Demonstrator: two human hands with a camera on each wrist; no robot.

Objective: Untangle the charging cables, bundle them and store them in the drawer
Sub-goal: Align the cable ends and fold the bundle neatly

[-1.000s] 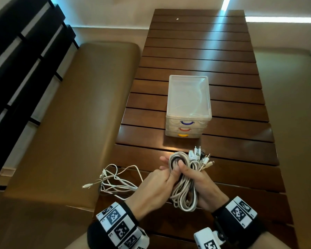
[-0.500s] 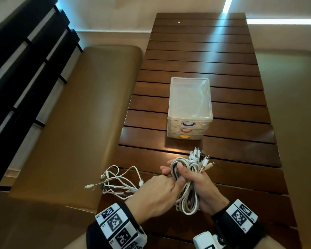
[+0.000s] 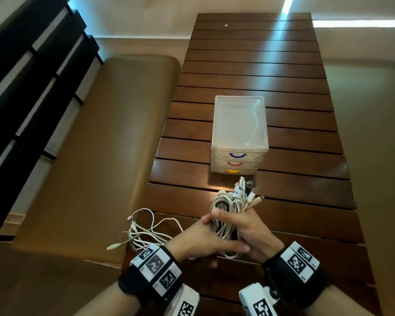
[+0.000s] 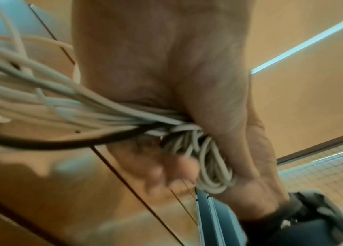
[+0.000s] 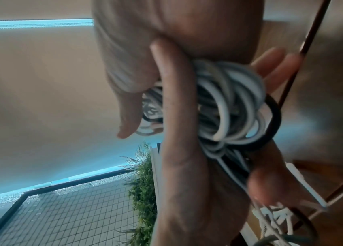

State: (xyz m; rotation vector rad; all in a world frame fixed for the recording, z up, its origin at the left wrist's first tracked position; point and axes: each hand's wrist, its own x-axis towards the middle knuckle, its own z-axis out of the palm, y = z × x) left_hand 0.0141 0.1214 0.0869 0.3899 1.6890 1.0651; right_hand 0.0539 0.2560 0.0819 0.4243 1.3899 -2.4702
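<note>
A bundle of white charging cables (image 3: 228, 207) is held upright over the near part of the wooden table (image 3: 283, 201), plug ends fanned out at its top. My right hand (image 3: 249, 229) grips the bundle from the right, thumb across its front. My left hand (image 3: 203, 241) holds it from the left, thumb laid across the lower loops. The left wrist view shows the cable strands (image 4: 65, 109) running past the palm. Coiled loops (image 5: 231, 103), one of them black, show in the right wrist view. The three-drawer plastic unit (image 3: 238, 133) stands beyond, all drawers closed.
A loose tangle of white cables (image 3: 146, 233) lies at the table's near left edge, partly hanging over it. A padded brown bench (image 3: 96, 156) runs along the left side, another along the right. The table's far half holds only a small white speck.
My left hand has slid from the top of the bundle down to its lower loops, thumb now stretched across them. The bundle stands slightly higher and further forward.
</note>
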